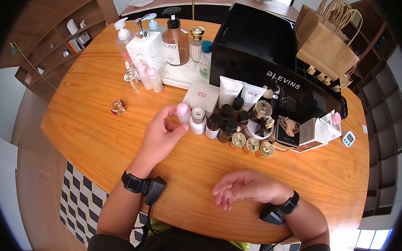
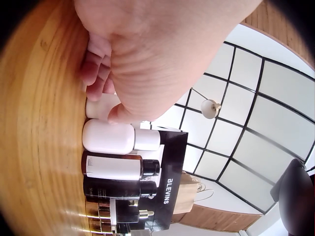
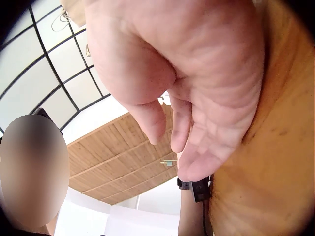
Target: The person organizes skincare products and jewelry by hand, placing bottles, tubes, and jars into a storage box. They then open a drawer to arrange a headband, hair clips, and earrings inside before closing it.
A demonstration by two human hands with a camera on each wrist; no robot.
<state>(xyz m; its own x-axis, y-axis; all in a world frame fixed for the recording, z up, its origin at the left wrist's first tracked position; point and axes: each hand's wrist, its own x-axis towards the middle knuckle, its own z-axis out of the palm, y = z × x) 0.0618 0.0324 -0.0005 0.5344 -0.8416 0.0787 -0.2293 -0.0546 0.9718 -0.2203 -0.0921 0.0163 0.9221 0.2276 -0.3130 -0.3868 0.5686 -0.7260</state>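
My left hand grips a small clear bottle with a pink cap, thumb on the near side and index finger behind it. The bottle stands upright on the wooden table, partly hidden by the hand in the left wrist view. Right beside it is a white bottle with a silver-ringed cap, seen as a rounded white bottle in the left wrist view. Several dark bottles with black caps follow to the right. Near the table's front edge my right hand hangs with loosely bent fingers and holds nothing.
Behind the bottles lie a pale flat box and two white tubes. A large black case stands at the back right. Pump bottles crowd a marble tray. A red-and-gold ornament sits at left, a small timer at right.
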